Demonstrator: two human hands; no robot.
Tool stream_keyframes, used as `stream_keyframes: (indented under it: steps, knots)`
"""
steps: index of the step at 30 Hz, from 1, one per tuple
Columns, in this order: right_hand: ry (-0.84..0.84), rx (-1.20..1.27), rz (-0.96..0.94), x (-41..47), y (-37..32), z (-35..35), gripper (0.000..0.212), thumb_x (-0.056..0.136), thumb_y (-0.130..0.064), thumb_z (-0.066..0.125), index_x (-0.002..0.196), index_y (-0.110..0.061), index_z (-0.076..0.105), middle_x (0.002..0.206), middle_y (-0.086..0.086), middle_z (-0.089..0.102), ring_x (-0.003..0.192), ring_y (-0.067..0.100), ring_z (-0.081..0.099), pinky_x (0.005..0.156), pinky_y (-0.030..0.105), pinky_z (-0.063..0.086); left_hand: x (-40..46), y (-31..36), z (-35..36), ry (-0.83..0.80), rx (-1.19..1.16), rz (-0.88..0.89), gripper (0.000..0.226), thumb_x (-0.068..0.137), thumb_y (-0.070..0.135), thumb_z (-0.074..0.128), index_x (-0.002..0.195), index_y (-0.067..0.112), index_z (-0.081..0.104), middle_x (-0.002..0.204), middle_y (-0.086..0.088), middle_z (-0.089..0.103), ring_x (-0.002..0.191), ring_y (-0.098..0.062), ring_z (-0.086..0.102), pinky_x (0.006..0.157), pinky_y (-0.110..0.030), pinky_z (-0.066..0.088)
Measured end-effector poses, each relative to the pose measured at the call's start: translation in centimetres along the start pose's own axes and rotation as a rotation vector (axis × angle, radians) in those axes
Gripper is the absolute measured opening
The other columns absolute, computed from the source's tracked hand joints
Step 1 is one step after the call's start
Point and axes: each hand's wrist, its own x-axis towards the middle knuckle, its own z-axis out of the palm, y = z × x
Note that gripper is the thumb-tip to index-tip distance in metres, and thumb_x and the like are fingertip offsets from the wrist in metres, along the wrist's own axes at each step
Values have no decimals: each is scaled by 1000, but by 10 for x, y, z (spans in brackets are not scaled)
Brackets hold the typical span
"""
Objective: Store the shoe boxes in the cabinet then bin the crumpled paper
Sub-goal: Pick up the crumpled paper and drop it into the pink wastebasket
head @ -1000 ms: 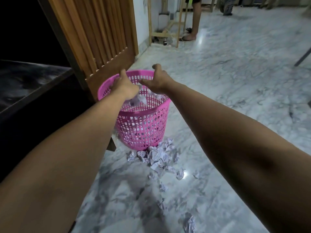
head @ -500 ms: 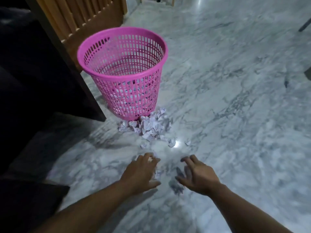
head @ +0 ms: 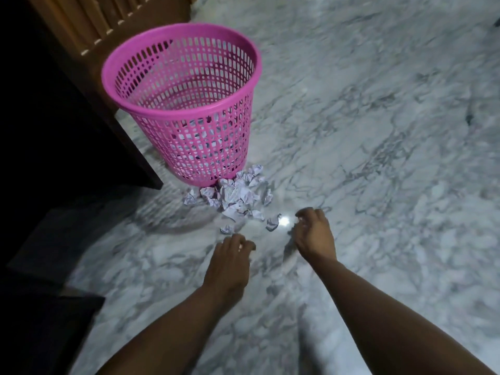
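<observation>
A pink mesh bin (head: 151,109) stands on the marble floor, with crumpled paper showing through its lower wall. A pile of crumpled paper (head: 235,193) lies against its base on the near right, and two loose balls (head: 272,222) sit closer to me. My left hand (head: 230,262) is low over the floor just short of the pile, fingers curled in, a speck of white at the fingertips. My right hand (head: 315,234) is beside the loose balls, fingers also curled around something small and pale. No shoe boxes are in view.
A wooden slatted door (head: 89,25) rises behind the bin at the upper left. Dark furniture (head: 54,158) fills the left side next to the bin. Marble floor (head: 392,158) spreads out to the right.
A second ago both hands were over the bin's rim. They dropped to the floor, spread over scattered scraps, and now their fingers have curled shut; those nearer scraps are gone from the floor.
</observation>
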Motion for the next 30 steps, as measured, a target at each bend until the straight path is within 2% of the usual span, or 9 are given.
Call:
stream_keyframes:
  steps: [3, 6, 11, 14, 19, 24, 27, 29, 30]
  knots:
    - [-58, -126, 1, 16, -3, 16, 24, 93, -22, 60, 116, -25, 64, 123, 5, 55, 114, 32, 52, 91, 46, 47, 21, -6, 3, 61, 72, -105, 31, 90, 34, 55, 121, 30, 52, 119, 2, 47, 105, -24, 48, 87, -40, 41]
    - [-108, -261, -106, 5, -1, 41, 21, 95, -29, 60, 114, -24, 65, 124, 6, 54, 110, 35, 51, 87, 46, 45, 33, -12, 15, -30, 129, -121, 39, 87, 48, 55, 120, 28, 54, 123, -2, 49, 107, -27, 48, 89, -43, 43]
    - [-251, -371, -448, -8, 3, 68, 20, 81, -21, 76, 94, -17, 61, 103, 6, 52, 84, 30, 51, 63, 38, 50, 43, -16, 24, -76, 25, -43, 14, 89, 19, 54, 101, 25, 51, 106, 2, 47, 98, -27, 53, 77, -41, 46]
    - [-303, -206, -234, 18, -10, 62, 16, 78, -11, 71, 88, -16, 60, 94, 1, 48, 87, 29, 55, 64, 31, 41, 54, -20, 12, 79, -149, -76, 18, 84, 11, 56, 95, 26, 54, 100, 4, 49, 93, -24, 51, 73, -42, 46]
    - [-53, 148, -76, 57, -47, 51, 19, 79, -4, 54, 86, -17, 67, 95, 0, 53, 93, 30, 57, 76, 35, 44, 91, -52, -16, 407, -95, -234, 30, 82, 6, 56, 107, 20, 64, 115, -8, 56, 103, -35, 54, 84, -46, 45]
    - [-98, 24, -251, 74, -90, 69, 34, 81, -23, 49, 110, -22, 68, 120, 3, 57, 115, 30, 51, 92, 45, 43, 106, -96, -21, 407, -21, -492, 45, 78, 24, 49, 119, 32, 64, 131, -2, 57, 117, -34, 50, 92, -46, 41]
    - [-294, -193, -413, 68, -99, 97, 53, 97, -42, 45, 148, -27, 46, 153, 10, 42, 144, 35, 35, 111, 58, 36, 100, -121, -6, 344, -66, -487, 55, 80, 27, 55, 136, 27, 57, 149, -5, 51, 135, -32, 45, 106, -49, 41]
    - [-386, -373, -499, 60, -94, 115, 65, 99, -58, 40, 158, -32, 32, 161, 10, 35, 150, 36, 30, 113, 61, 32, 97, -126, -1, 263, -127, -452, 70, 77, 27, 52, 147, 24, 49, 156, -8, 45, 143, -32, 41, 112, -49, 39]
    - [-378, -439, -540, 56, -90, 120, 66, 97, -63, 41, 156, -33, 37, 159, 10, 39, 146, 36, 36, 109, 60, 36, 95, -124, -1, 233, -141, -434, 73, 76, 26, 49, 150, 26, 46, 157, -7, 44, 144, -31, 41, 113, -49, 38]
